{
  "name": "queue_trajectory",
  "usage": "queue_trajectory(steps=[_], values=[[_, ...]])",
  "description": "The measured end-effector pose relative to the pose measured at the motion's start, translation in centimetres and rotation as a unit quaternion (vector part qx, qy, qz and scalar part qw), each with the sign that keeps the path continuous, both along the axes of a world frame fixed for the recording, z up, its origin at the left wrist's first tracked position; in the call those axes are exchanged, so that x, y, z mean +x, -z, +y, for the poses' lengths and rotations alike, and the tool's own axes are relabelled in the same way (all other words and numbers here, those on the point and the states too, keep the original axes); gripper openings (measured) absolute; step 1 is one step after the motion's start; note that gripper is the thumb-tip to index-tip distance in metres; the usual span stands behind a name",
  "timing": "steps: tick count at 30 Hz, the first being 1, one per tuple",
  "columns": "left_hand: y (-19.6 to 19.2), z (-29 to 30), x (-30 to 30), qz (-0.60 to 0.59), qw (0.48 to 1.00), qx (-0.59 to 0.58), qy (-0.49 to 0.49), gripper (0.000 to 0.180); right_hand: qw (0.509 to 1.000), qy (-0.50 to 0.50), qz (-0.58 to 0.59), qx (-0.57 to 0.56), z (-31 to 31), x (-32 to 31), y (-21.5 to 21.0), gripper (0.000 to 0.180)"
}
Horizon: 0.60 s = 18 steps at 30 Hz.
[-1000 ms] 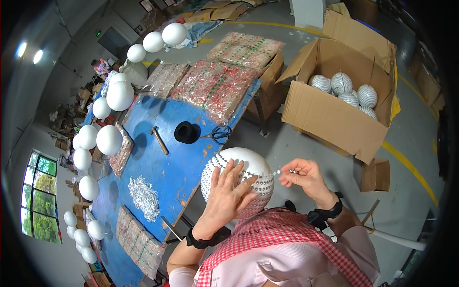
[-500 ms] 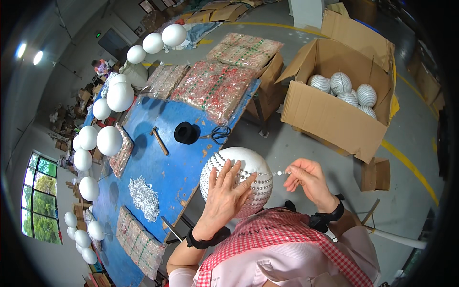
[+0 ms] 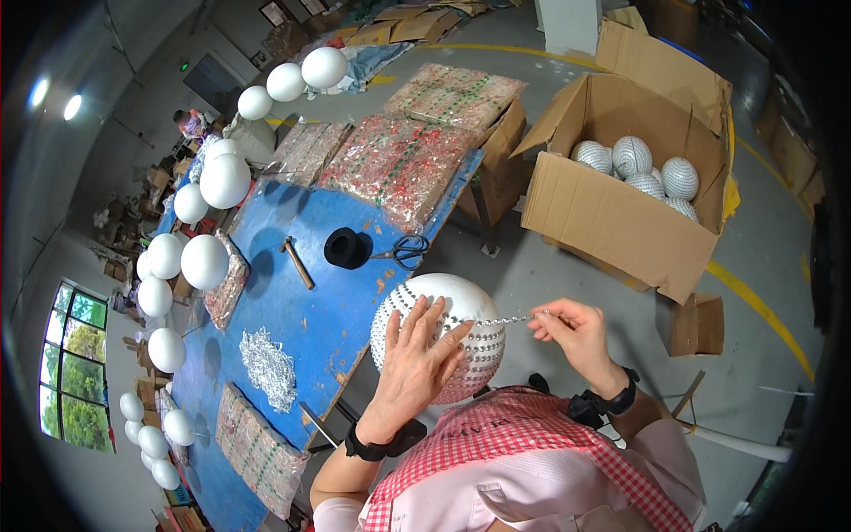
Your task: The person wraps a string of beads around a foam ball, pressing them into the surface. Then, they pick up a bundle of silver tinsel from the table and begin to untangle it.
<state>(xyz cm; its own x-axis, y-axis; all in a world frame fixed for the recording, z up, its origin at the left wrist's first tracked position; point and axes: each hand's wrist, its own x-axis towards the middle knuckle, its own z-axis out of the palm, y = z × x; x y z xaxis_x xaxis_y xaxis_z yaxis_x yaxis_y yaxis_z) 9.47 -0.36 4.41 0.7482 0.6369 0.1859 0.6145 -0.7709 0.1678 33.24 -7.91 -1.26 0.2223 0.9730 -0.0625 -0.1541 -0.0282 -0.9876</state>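
In front of my chest is a large white ball, its lower and left parts ringed with rows of silver rhinestones. My left hand lies over its near left side, fingers spread and resting on the surface. From the ball's right side a thin silver rhinestone strip runs out, stretched nearly straight. Its free end is pinched between the thumb and fingers of my right hand, which is apart from the ball. What supports the ball underneath is hidden.
Left is a worn blue table with a pile of silver strips, a hammer, a black spool, scissors and bagged packs. White balls line its far side. A cardboard box holds decorated balls.
My right hand has moved slightly, and the strip between it and the ball now shows as a taut line. My left hand stays on the ball.
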Motion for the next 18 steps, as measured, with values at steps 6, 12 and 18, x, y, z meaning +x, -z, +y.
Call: queue_trajectory(steps=[6,12,18], values=[[0.3,0.3,0.0,-0.001,1.0,-0.013,0.004,0.041,0.988,0.005,-0.091,0.121,-1.5,-0.7,-0.1,0.009],[-0.1,0.9,-0.6,-0.018,0.998,-0.055,0.007,0.037,0.997,-0.064,0.046,0.007,-0.6,0.2,1.3,0.009],[-0.4,1.7,-1.4,-0.036,0.996,-0.083,0.022,0.032,0.98,-0.164,0.093,-0.058,0.3,0.0,2.8,0.008]])
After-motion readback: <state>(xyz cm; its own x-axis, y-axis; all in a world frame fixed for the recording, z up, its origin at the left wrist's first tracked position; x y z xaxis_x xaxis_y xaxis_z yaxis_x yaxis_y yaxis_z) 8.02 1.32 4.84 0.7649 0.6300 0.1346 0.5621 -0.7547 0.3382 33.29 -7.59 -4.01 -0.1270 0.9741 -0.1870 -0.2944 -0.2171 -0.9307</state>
